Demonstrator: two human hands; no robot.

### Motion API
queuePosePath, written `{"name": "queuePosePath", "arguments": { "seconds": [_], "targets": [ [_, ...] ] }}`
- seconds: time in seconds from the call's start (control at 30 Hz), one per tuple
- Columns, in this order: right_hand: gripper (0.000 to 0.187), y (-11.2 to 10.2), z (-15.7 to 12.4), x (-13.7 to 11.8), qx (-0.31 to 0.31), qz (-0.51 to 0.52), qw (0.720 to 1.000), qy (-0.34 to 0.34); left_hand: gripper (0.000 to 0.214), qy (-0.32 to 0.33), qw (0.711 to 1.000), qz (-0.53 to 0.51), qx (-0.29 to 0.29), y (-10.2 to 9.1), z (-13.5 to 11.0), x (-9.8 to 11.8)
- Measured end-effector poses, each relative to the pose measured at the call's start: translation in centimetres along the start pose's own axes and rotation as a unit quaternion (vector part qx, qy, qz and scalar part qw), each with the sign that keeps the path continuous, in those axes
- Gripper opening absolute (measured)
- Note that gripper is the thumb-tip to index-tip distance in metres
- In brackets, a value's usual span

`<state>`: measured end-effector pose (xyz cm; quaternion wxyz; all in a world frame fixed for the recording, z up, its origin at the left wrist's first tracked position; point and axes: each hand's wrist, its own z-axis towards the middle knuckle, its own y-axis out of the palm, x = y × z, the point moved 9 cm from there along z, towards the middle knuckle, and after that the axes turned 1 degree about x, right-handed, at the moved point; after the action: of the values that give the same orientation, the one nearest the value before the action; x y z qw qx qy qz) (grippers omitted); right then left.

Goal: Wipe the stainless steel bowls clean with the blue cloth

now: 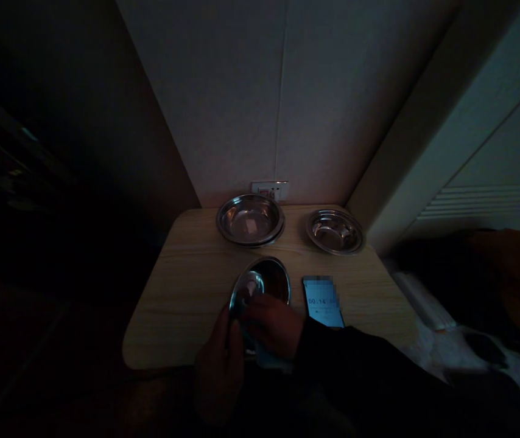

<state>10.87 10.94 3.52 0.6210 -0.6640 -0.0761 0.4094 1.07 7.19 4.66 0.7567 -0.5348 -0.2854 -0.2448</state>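
A shiny metal bowl (pixel 282 277) is tilted up near the front edge of the small table. My left hand (pixel 218 368) grips its left rim, with the thumb and fingers closed on the edge. Inside the bowl, my right hand (pixel 273 322) presses toward the inner wall with its fingers bent around a pale bluish cloth (pixel 269 360). Part of that cloth hangs below the hand. Dim light and the hand itself hide the fingertips.
Stacked metal bowls (pixel 248 225) stand at the back left of the wooden table (pixel 173 292), more metal bowls (pixel 334 233) at the back right. A lit phone (pixel 323 302) showing a timer lies beside my right forearm. A wall socket (pixel 270 190) sits behind.
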Motion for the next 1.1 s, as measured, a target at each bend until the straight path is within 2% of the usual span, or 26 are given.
{"name": "queuePosePath", "arguments": {
  "seconds": [0.07,0.13,0.27,0.37,0.43,0.5,0.6,0.7,0.8,0.93,1.1],
  "targets": [
    [0.013,-0.1,-0.1,0.3,-0.034,-0.087,0.995,-0.034,0.044,-0.018,1.000,-0.011,-0.008,0.0,0.3,-0.1],
    [0.015,-0.6,0.0,1.2,-0.047,-0.115,0.991,-0.040,0.045,-0.026,0.999,-0.026,-0.020,0.2,0.5,0.0],
    [0.017,-1.3,0.4,2.3,-0.044,-0.108,0.993,-0.017,0.045,-0.039,0.998,-0.048,-0.025,0.5,0.6,-0.1],
    [0.009,-0.7,0.4,1.7,-0.039,-0.070,0.997,0.006,0.043,-0.049,0.997,-0.051,-0.022,0.7,0.2,-0.6],
    [0.012,-0.2,0.4,0.8,-0.031,-0.034,0.999,0.012,0.041,-0.047,0.997,-0.062,-0.023,0.8,0.0,-0.8],
    [0.016,-0.1,0.8,0.0,-0.008,0.015,1.000,0.014,0.041,-0.057,0.995,-0.074,-0.018,0.8,-0.1,-1.2],
    [0.015,-1.3,1.9,-0.3,0.077,0.073,0.994,0.025,0.043,-0.086,0.993,-0.085,-0.013,0.6,0.0,-1.8],
    [0.019,-2.6,3.3,0.4,0.130,0.003,0.990,0.050,0.044,-0.100,0.989,-0.105,-0.015,0.5,0.2,-2.0],
    [0.020,-2.8,3.9,1.6,0.110,-0.061,0.990,0.070,0.045,-0.116,0.985,-0.124,-0.024,0.8,0.2,-2.2],
    [0.022,-2.2,2.7,2.6,0.062,-0.077,0.991,0.089,0.048,-0.149,0.979,-0.142,-0.007,1.0,-0.3,-3.0],
    [0.017,-0.9,1.3,1.2,0.007,-0.014,0.998,0.066,0.047,-0.177,0.973,-0.149,0.020,1.1,-0.6,-4.0]
  ]
}}
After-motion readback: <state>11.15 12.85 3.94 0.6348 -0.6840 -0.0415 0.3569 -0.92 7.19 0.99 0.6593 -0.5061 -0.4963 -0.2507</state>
